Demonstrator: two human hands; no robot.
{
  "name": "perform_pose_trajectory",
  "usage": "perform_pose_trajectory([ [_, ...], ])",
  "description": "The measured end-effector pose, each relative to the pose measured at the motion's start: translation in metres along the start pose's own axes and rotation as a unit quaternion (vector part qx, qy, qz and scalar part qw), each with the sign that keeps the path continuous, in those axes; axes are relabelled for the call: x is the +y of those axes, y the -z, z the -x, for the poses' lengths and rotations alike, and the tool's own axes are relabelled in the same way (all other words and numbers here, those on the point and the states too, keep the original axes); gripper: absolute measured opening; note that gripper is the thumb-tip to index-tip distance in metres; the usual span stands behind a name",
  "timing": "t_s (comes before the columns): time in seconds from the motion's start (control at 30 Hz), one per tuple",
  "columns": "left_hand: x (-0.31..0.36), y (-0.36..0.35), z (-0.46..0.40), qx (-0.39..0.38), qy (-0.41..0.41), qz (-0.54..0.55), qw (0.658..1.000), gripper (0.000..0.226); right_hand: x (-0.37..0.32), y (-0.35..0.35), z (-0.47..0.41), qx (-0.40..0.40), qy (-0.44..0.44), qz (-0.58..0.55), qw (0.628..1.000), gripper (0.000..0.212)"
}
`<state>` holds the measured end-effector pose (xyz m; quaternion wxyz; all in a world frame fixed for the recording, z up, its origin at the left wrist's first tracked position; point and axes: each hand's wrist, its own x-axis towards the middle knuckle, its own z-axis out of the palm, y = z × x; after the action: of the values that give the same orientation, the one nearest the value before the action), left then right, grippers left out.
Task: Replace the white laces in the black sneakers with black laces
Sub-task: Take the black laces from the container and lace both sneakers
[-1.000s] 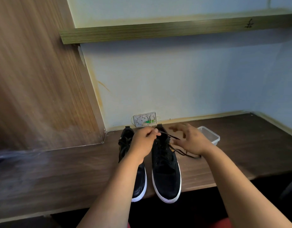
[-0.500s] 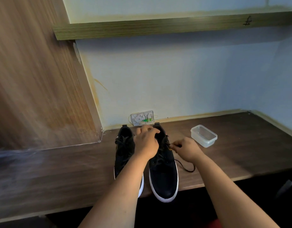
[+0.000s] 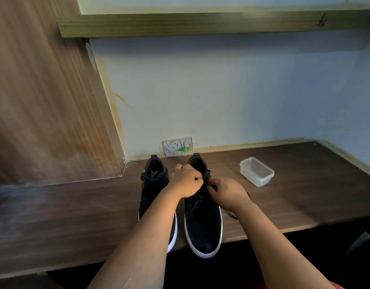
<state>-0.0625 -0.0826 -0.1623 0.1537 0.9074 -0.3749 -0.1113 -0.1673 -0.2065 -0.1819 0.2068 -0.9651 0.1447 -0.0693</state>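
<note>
Two black sneakers with white soles stand side by side on the dark wooden desk, toes toward me. The left sneaker is laced in black. Over the upper part of the right sneaker both hands meet. My left hand is curled in a fist at the shoe's collar, gripping the black lace. My right hand pinches the black lace at the eyelets on the shoe's right side. A loose end of the black lace trails on the desk under my right wrist.
A transparent plastic container sits on the desk to the right of the shoes. A white wall box with a green part is behind them. A wooden panel rises at the left and a shelf runs overhead.
My right hand has gone from spread open beside the shoe to pinching the lace at the eyelets, close to my left hand. The loose lace loop on the desk has shortened.
</note>
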Motion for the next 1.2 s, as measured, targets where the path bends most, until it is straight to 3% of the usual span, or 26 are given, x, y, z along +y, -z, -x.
perform_pose_trajectory([
  [0.2, -0.001, 0.0, 0.001, 0.015, 0.01, 0.069, 0.997, 0.031, 0.002, -0.003, -0.001, 0.027, -0.035, -0.082, 0.996, 0.025],
  [0.43, 0.001, 0.001, 0.004, 0.019, -0.003, 0.088, 0.996, 0.029, 0.0, -0.01, 0.0, 0.006, -0.11, -0.268, 0.957, 0.022],
  [0.6, -0.003, -0.004, 0.001, 0.017, 0.017, 0.13, 0.991, 0.034, 0.003, -0.009, 0.003, -0.054, -0.052, -0.121, 0.99, 0.024],
  [0.9, -0.006, -0.007, 0.002, 0.018, 0.021, 0.168, 0.985, 0.023, -0.003, 0.001, 0.003, -0.011, 0.031, 0.04, 0.999, 0.023],
  [1.0, -0.005, -0.005, 0.004, 0.037, 0.03, 0.227, 0.973, 0.02, -0.003, 0.007, 0.0, -0.046, 0.006, 0.042, 0.998, 0.021],
  [1.2, -0.009, -0.004, 0.005, 0.031, 0.002, 0.156, 0.987, 0.011, 0.039, 0.025, -0.001, -0.046, -0.087, 0.02, 0.995, 0.022],
])
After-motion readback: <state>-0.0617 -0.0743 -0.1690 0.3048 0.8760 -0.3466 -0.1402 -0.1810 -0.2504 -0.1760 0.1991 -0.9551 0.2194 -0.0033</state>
